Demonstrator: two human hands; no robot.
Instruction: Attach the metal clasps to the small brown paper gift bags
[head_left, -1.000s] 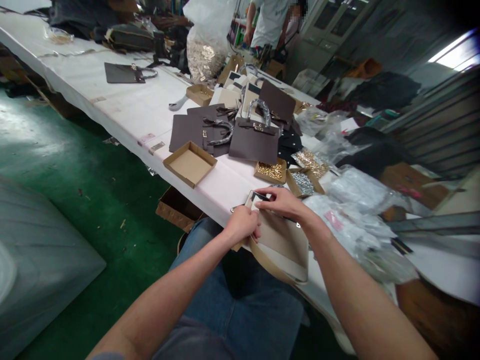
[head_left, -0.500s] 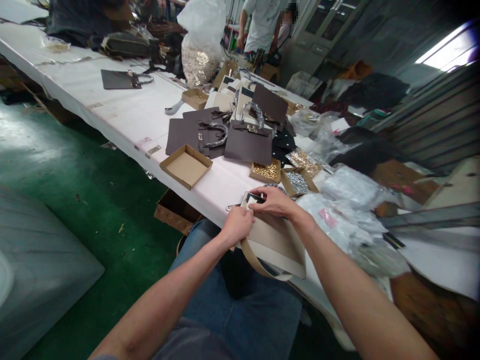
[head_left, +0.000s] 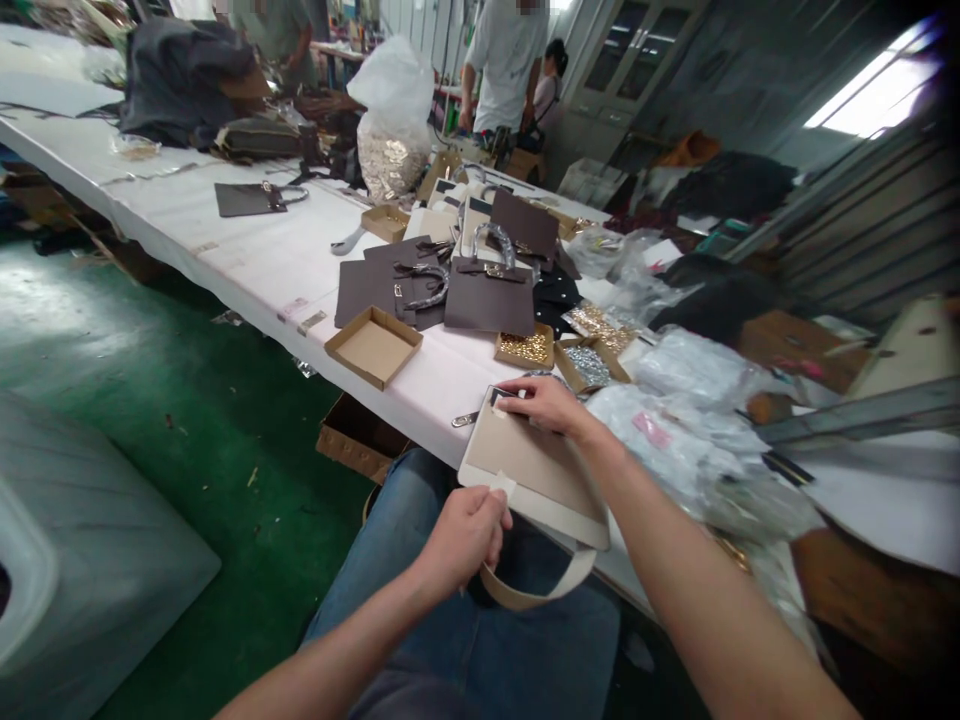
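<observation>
Left hand (head_left: 465, 535) pinches pale tab (head_left: 501, 487) off beige bag panel (head_left: 536, 465); right hand (head_left: 546, 403) lies flat, gripping nothing (pinning it, seemingly mid-peel).

floor (head_left: 150, 340): green, glossy | long white table (head_left: 247, 240) | glass-door cabinet (head_left: 622, 70) behind | bright window (head_left: 877, 95) at right

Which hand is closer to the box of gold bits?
Right. The right hand lies just before the box of gold bits; the left hand sits back over the lap.

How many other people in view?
3: person in a white shirt at the far end, a second person beside them, person in green top left. Others may be hidden.
</observation>
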